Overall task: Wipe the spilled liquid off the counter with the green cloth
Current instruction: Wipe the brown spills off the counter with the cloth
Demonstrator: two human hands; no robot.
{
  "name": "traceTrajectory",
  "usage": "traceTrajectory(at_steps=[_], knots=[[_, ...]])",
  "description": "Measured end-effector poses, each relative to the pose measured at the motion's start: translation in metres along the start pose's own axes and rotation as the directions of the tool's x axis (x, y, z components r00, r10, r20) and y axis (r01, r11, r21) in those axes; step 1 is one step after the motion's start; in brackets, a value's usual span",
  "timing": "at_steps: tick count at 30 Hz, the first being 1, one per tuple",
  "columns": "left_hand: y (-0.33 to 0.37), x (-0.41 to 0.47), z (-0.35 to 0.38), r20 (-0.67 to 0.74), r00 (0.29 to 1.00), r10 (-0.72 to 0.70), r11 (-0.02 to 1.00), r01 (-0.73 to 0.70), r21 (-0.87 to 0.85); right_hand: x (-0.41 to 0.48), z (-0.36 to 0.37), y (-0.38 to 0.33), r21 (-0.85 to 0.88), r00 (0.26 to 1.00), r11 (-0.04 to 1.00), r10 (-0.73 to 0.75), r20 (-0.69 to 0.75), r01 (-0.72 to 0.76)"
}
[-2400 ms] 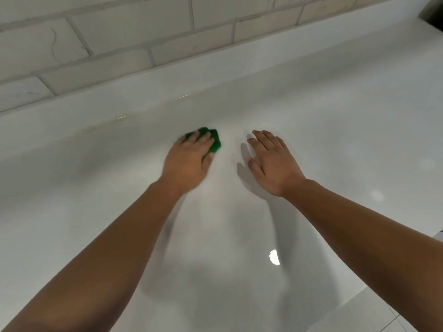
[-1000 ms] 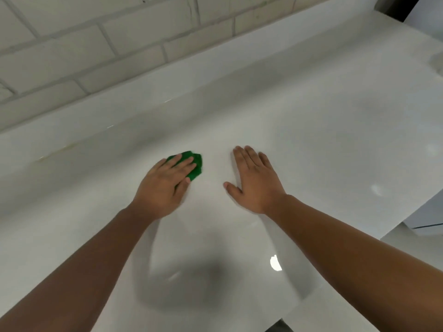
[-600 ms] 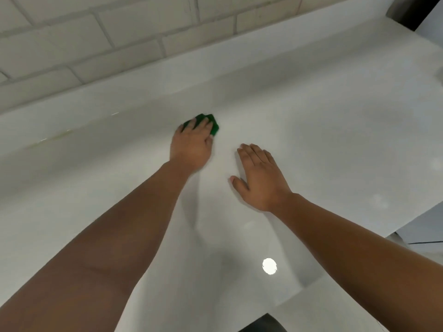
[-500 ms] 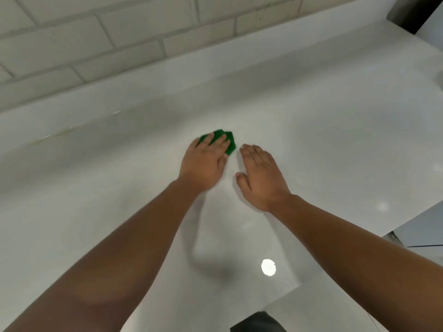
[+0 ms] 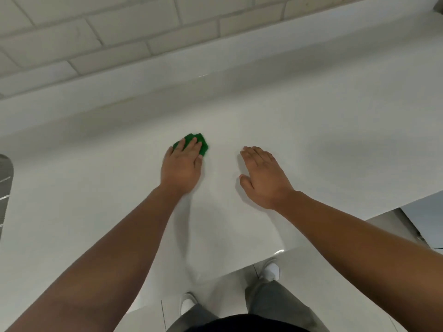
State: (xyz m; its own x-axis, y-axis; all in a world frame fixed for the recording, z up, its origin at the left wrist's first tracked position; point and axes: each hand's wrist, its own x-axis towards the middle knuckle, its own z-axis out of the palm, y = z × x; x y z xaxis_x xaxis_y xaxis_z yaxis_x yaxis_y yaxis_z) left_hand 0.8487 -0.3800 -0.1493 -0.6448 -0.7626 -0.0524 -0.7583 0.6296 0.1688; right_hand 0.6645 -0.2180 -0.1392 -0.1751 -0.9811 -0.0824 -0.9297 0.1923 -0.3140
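Pale floor tiles (image 5: 223, 293) show at the bottom of the view, where the person's grey trousers (image 5: 275, 305) and two white shoes (image 5: 271, 271) stand just below the front edge of a glossy white counter (image 5: 335, 152). Both bare forearms reach forward over that counter from the lower corners. Further in, the right hand (image 5: 262, 177) lies flat on the bare surface, palm down, fingers straight and close together, thumb out to the side, grasping nothing. Beside it and apart from it, the left hand (image 5: 181, 170) presses down on the green cloth (image 5: 200, 140) with straight fingers laid over the top rather than curled around it. The cloth is bunched small under those fingertips, near the middle of the counter, its far edge poking out beyond them. Whether liquid lies on the shiny surface cannot be told. At the left edge a dark grey object (image 5: 4, 188) is cut off by the frame. Behind the cloth the counter runs back to a low white upstand (image 5: 239, 61), and above that rises a wall of white brick-laid tiles (image 5: 134, 22).
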Motion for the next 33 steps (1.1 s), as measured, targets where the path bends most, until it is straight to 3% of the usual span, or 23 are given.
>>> traceTrajectory(at_steps=[4, 8, 10, 13, 15, 17, 20, 23, 26, 29, 33], knots=[[-0.012, -0.077, 0.006, 0.042, 0.955, 0.293, 0.956, -0.294, 0.012, -0.014, 0.02, -0.044, 0.022, 1.0, 1.0, 0.01, -0.012, -0.01], [-0.094, -0.156, -0.002, 0.048, 0.921, 0.386, 0.922, -0.387, 0.026, -0.031, 0.041, -0.096, -0.013, 0.999, 1.0, 0.024, -0.022, -0.025], [-0.152, -0.172, -0.011, 0.012, 0.945, 0.327, 0.945, -0.327, 0.033, -0.035, 0.052, -0.127, -0.023, 1.0, 1.0, 0.006, -0.025, -0.006], [-0.216, -0.166, -0.026, -0.035, 0.997, 0.066, 0.998, -0.065, 0.014, -0.038, 0.067, -0.168, -0.029, 1.0, 1.0, 0.011, -0.025, -0.011], [-0.219, -0.154, -0.027, -0.073, 0.992, -0.103, 0.995, 0.102, -0.02, -0.04, 0.075, -0.191, -0.034, 0.999, 0.999, 0.021, -0.026, -0.022], [-0.194, -0.151, -0.022, -0.085, 0.988, -0.128, 0.992, 0.126, -0.028, -0.042, 0.08, -0.202, -0.028, 0.999, 0.999, 0.044, -0.024, -0.045], [-0.151, -0.181, -0.01, -0.028, 0.992, 0.122, 0.992, -0.123, -0.025, -0.042, 0.083, -0.213, -0.025, 0.997, 0.997, 0.076, -0.03, -0.076], [-0.137, -0.24, -0.009, 0.046, 0.906, 0.421, 0.907, -0.42, -0.033, -0.042, 0.083, -0.217, -0.008, 0.995, 0.996, 0.093, -0.033, -0.094], [-0.175, -0.281, -0.015, 0.081, 0.835, 0.544, 0.839, -0.541, -0.06, -0.037, 0.084, -0.225, -0.011, 0.997, 0.998, 0.068, -0.037, -0.069], [-0.238, -0.268, -0.022, 0.045, 0.876, 0.48, 0.877, -0.48, -0.015, -0.029, 0.086, -0.238, -0.021, 0.998, 0.999, 0.048, -0.038, -0.049], [-0.292, -0.211, -0.034, 0.004, 0.993, 0.114, 0.993, -0.114, 0.003, -0.013, 0.09, -0.256, -0.027, 0.999, 1.0, 0.01, -0.037, -0.011]])
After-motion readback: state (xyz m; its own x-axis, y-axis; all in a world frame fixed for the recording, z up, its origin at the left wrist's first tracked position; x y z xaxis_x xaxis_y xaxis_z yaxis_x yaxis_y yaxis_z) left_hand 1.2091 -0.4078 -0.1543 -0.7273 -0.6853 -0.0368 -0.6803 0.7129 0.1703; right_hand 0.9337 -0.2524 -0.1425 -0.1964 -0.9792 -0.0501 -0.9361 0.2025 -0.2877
